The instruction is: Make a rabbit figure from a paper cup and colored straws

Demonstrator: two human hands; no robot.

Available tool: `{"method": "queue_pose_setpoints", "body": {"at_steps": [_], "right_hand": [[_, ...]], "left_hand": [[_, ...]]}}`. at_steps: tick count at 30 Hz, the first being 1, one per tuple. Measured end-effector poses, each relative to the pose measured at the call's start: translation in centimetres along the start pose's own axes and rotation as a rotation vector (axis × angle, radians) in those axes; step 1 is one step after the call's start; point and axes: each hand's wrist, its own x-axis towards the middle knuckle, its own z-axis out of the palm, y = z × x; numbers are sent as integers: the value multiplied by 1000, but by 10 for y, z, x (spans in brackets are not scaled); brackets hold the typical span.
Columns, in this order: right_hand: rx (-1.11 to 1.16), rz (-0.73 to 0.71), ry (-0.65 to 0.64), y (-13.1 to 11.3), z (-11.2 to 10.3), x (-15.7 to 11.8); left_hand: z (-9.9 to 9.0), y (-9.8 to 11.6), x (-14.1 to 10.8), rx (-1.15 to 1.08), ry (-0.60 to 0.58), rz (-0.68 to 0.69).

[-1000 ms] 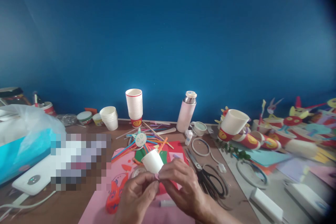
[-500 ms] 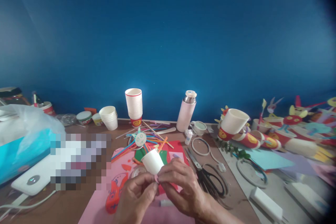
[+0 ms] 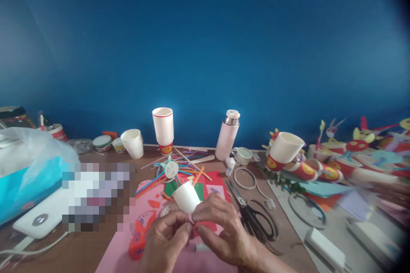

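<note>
One pink scrap [image 3: 191, 218], left hand [image 3: 167, 236] fingers clamped on it, right hand [image 3: 224, 230] fingers' hold unclear, red-and-yellow cup label [image 3: 166, 149] illegible

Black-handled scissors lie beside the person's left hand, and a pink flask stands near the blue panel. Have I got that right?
Not quite: the black-handled scissors lie beside the right hand, as the head view shows. The pink flask does stand near the blue panel.
</note>
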Motion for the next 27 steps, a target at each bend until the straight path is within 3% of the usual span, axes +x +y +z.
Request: {"method": "queue_pose_setpoints", "body": {"at_steps": [4, 7, 10, 15, 22, 27], "right_hand": [[11, 44, 29, 0, 4, -1], [65, 136, 61, 0, 8, -2], [126, 331, 75, 1, 11, -4], [344, 660, 99, 2, 14, -2], [735, 751, 197, 6, 6, 6], [818, 774, 220, 8, 3, 6]], "left_hand": [[-2, 1, 1, 72, -42, -16], [0, -2, 0, 115, 13, 25], [3, -3, 0, 139, 56, 62], [1, 4, 0, 192, -1, 6], [0, 0, 2, 213, -3, -6], [5, -5, 2, 323, -92, 55]]}}
